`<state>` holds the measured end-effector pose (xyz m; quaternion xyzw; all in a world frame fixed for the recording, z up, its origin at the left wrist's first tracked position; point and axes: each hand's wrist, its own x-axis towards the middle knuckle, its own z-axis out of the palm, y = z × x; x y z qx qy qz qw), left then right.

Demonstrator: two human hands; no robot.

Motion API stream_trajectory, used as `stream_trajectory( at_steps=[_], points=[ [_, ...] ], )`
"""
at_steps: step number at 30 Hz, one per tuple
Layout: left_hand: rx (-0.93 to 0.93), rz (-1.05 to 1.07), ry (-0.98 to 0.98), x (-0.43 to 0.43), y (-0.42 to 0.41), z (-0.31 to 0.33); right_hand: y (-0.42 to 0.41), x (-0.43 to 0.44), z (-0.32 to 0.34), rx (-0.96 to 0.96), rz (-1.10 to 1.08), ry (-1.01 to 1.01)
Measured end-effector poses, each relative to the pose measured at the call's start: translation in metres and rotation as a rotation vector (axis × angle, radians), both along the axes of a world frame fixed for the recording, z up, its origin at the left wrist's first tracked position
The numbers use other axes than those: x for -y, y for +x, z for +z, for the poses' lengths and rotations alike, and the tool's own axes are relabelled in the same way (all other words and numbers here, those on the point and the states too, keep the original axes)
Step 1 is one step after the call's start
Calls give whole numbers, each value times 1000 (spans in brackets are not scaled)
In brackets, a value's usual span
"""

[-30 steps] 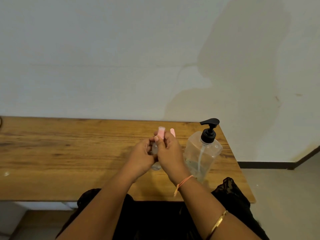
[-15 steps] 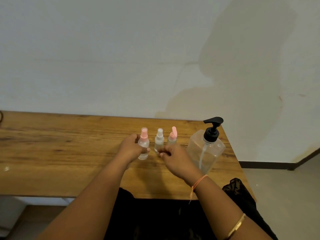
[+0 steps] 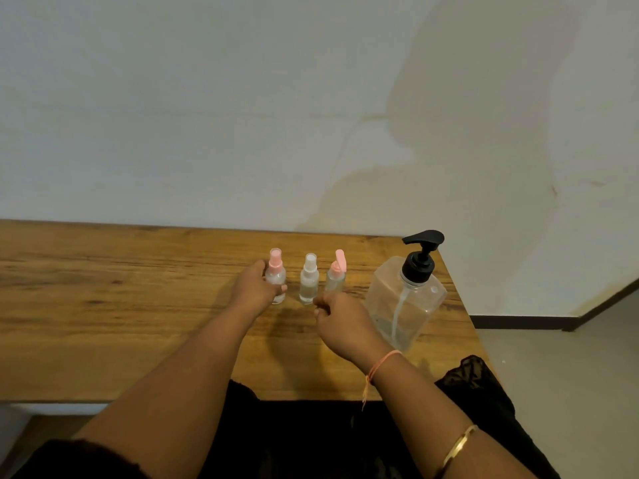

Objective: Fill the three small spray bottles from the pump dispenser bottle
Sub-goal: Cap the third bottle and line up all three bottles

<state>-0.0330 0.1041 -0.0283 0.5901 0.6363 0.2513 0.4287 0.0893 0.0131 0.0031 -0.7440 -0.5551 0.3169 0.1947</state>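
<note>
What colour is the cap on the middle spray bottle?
The middle spray bottle's cap is white, seen best in the head view.

Table (image 3: 103,305): set against the wall (image 3: 207,115) behind it.
Row on table: left spray bottle (image 3: 276,276), middle spray bottle (image 3: 309,283), right spray bottle (image 3: 335,276), upright side by side, not touching.
Pump dispenser bottle (image 3: 404,299): right of the row, near the table's right edge.
Left hand (image 3: 254,288): wrapped round left spray bottle from its left.
Right hand (image 3: 340,319): just in front of the middle and right spray bottles.
</note>
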Motion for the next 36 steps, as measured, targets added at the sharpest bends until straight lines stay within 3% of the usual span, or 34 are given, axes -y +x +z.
stream_trajectory(
  at_steps=[12, 18, 27, 36],
  points=[
    [69, 19, -59, 1, 4, -3, -7, 2, -1, -211, -151, -31],
    [-2, 172, -105, 7, 6, 3, -8, 3, 2, -322, -196, -77],
    [155, 269, -97, 28, 8, 16, 3, 10, 2, -488, -271, 18],
    [107, 199, -83, 29, 23, 2, -10, -17, -30, -439, -361, 111]
  ],
)
